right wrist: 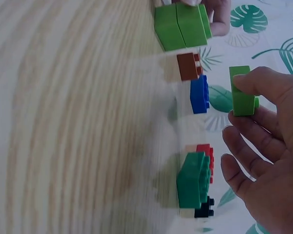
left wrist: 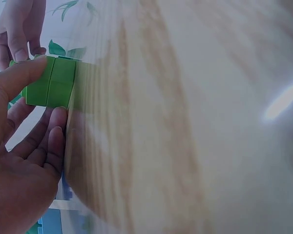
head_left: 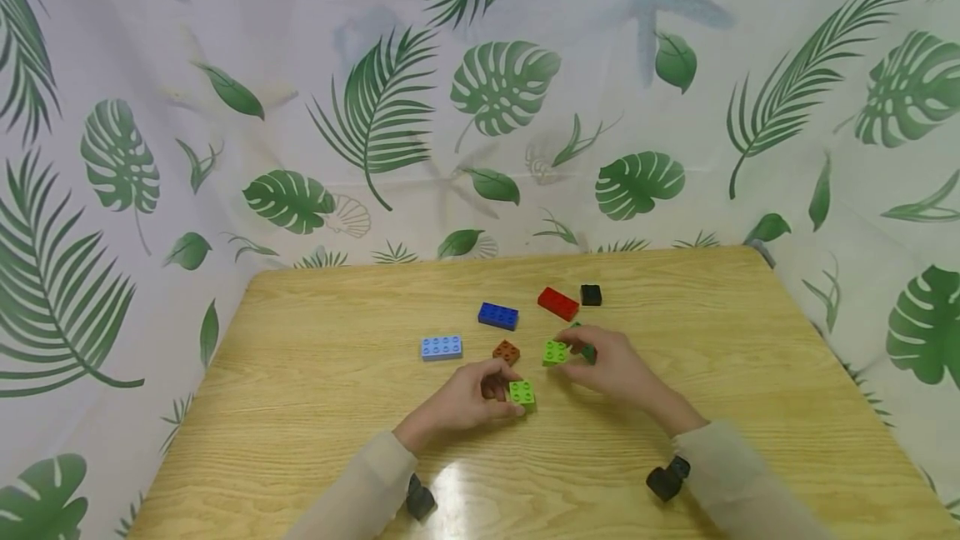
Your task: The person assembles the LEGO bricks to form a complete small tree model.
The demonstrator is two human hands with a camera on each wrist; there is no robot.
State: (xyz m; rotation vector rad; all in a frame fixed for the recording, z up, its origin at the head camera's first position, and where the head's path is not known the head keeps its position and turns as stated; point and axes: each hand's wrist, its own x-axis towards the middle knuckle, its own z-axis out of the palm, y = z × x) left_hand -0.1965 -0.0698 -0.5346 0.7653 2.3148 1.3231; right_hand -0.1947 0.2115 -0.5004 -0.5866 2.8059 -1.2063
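Observation:
My left hand (head_left: 468,397) pinches a lime-green stack of two square toy bricks (head_left: 522,393) between thumb and fingers; in the left wrist view the stack (left wrist: 51,83) shows a seam down its side and sits right at the table surface. A single lime-green brick (head_left: 555,352) is pinched by my right hand (head_left: 611,365), raised above the table in the right wrist view (right wrist: 242,92). Behind the right hand, partly hidden, lies a dark green brick (right wrist: 191,180). Close beyond the left fingertips is a brown square brick (head_left: 506,352).
Farther back on the wooden table (head_left: 315,423) lie a light blue brick (head_left: 442,347), a dark blue brick (head_left: 498,316), a red brick (head_left: 558,303) and a small black brick (head_left: 591,295). A leaf-patterned cloth (head_left: 420,223) hangs behind the table and along its sides.

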